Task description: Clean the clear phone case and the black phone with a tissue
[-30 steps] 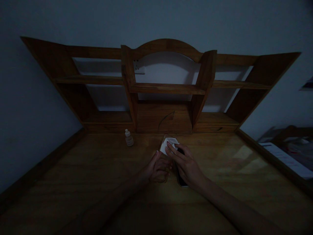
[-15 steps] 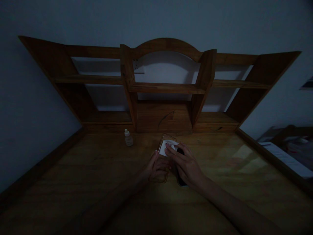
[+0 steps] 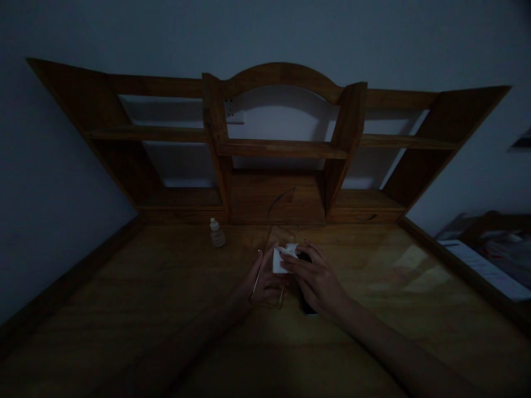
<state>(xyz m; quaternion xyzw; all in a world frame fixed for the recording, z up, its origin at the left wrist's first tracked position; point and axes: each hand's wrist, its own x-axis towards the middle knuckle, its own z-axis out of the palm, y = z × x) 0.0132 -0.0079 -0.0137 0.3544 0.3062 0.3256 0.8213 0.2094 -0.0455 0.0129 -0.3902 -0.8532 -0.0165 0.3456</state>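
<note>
My left hand [image 3: 259,279] is closed around a clear phone case [image 3: 271,237], its fingers showing through the transparent back. The case is tilted, its top end pointing away from me. Between the fingers of my right hand [image 3: 317,276] is a folded white tissue [image 3: 281,262], which lies over the middle of the case. Under my right hand a dark phone [image 3: 307,307] rests on the desk, mostly covered by the hand. A small bottle with a white cap [image 3: 218,235] stands upright beyond my left hand.
The wooden desk [image 3: 166,287] has a raised edge on both sides. A wooden shelf unit [image 3: 282,148] rises along its back, with a wall socket [image 3: 233,113] behind. Papers [image 3: 477,265] lie beyond the right edge.
The tissue has slid a little down the case towards me, and its folds look different. My left thumb has shifted slightly to the left. The phone and the bottle have stayed put.
</note>
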